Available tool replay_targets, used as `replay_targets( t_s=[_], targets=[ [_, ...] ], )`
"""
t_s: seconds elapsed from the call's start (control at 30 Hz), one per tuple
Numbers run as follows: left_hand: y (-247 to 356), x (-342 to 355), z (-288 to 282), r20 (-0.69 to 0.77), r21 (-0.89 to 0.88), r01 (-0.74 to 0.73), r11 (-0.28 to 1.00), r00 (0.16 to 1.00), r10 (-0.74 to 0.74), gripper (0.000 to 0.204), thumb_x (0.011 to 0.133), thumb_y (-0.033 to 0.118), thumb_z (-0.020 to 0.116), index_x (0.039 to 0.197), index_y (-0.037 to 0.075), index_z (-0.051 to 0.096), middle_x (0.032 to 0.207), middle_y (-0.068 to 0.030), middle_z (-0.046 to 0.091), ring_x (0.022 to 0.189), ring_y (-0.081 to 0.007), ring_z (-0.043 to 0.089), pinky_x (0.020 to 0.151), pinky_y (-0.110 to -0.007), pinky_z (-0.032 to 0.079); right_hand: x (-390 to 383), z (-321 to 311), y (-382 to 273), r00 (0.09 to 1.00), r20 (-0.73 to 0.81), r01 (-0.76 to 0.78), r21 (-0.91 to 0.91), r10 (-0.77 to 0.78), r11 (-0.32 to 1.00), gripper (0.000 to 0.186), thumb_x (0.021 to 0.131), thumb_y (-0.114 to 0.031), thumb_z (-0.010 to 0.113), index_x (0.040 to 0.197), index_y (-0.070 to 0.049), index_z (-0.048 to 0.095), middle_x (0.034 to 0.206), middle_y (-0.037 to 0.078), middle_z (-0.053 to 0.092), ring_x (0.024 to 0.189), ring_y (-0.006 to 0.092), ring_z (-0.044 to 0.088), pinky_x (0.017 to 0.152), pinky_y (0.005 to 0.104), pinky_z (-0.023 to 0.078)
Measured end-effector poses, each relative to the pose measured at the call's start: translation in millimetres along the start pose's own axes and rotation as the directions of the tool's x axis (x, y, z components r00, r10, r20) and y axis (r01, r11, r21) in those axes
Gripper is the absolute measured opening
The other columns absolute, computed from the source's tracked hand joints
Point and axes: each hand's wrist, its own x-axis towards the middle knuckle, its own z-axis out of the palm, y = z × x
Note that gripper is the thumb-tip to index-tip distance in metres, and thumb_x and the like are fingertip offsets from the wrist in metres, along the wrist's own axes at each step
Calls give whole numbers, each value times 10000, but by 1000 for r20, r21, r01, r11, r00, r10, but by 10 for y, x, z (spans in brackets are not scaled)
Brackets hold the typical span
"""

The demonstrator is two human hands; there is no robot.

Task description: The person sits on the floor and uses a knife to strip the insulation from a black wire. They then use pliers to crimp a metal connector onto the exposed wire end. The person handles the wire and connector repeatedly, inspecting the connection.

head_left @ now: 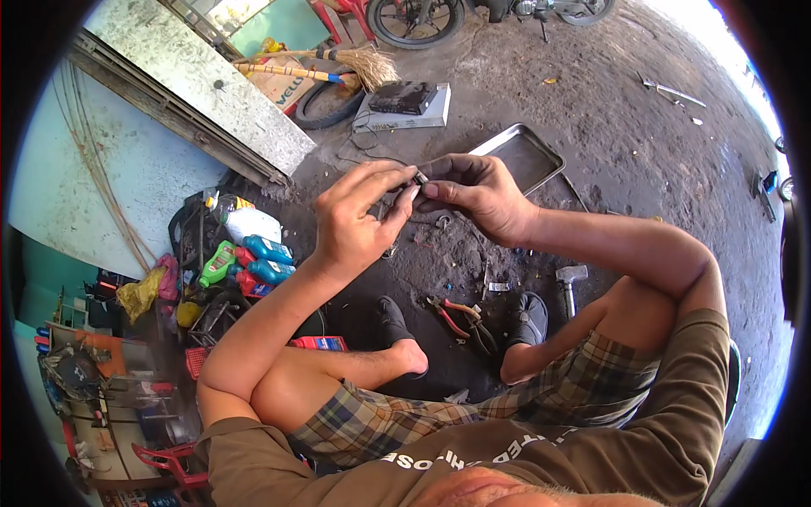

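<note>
Both my hands are raised and meet over the dirt floor, fingertip to fingertip. Between them is a small dark cylindrical part (420, 177) with a light metallic end, too small to name. My left hand (359, 211) pinches it from the left with thumb and forefinger. From the other side, my right hand (481, 194), blackened at the fingers, grips it between thumb and curled fingers. A thin dark wire (359, 148) runs on the ground behind the hands. Below them lie red-handled pliers (448, 317) and dark-handled pliers (481, 338) between my feet.
A hammer (569, 287) lies beside my right foot. Beyond my right hand is a metal tray (553, 160). Bottles (269, 249) crowd a rack at left. A flat box (431, 116), a tyre (325, 114), a broom (367, 66) and a motorcycle (418, 21) stand farther back.
</note>
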Motion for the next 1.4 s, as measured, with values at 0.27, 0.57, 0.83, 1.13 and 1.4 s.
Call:
replay_targets(
  t_s=[0.27,0.57,0.83,1.13,1.4],
  targets=[
    [-81,-29,36,-90,3,-36,999,995,36,187,859,-24,781,1045,-4,790,981,-144,776,892,-277,772,778,-357,615,-1,75,59,1000,31,-7,62,5,998,330,984,-62,743,1266,92,665,1208,153,732,1083,219,733,1002,355,611],
    [-74,-77,144,68,-520,483,704,846,-529,141,1016,55,710,1091,-49,769,956,-42,759,812,-75,670,708,-248,550,26,40,69,997,15,-71,174,69,982,399,977,-21,732,1326,101,582,1242,190,695,1108,289,734,1008,401,617],
    [-114,-111,179,78,-389,448,805,887,-456,124,1011,58,707,1088,-20,765,980,-54,764,871,-116,708,760,-287,566,50,-28,49,998,62,15,5,-16,1000,421,968,-14,737,1321,69,523,1265,169,659,1143,262,710,1026,386,607],
    [-31,-54,85,-49,61,-65,996,997,68,183,919,-8,739,1096,26,771,1023,-125,754,950,-294,745,792,-372,595,3,47,-16,999,-5,-41,-73,41,997,317,959,-114,799,1191,55,665,1145,98,727,1086,175,712,1002,330,601],
    [-129,-80,93,-115,-31,19,999,993,-23,153,933,-7,740,1080,17,774,1021,-135,761,933,-297,753,797,-370,595,20,27,5,999,-21,-33,33,34,999,265,978,-31,744,1222,46,678,1149,131,747,1040,226,751,947,361,628]
  ],
)
